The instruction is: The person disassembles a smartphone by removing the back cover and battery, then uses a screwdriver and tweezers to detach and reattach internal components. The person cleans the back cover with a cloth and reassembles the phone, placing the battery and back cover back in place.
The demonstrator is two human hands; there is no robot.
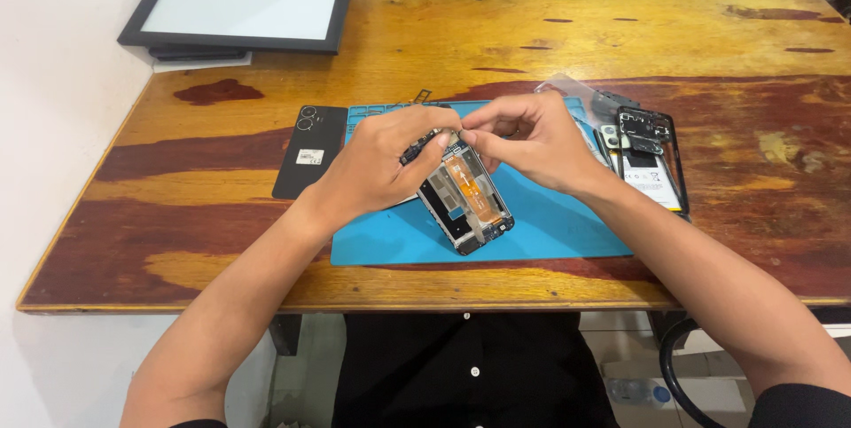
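We are partway through taking apart an opened smartphone (464, 200), judging by its exposed insides and orange flex cable. It is lying tilted on a blue repair mat (550, 229) on the wooden desk (532, 47). Our left hand (390, 162) is curling closed around the phone's top edge, steadying it. Our right hand (532, 140) is pinching its fingertips together at that same top corner, gripping something too small to make out. The next move probably calls for a delicate, steady pull. Both forearms are reaching forward, wrists bent inward, hands nearly touching. A black back cover (310, 149) is lying to the left, another opened phone frame (651, 158) to the right.
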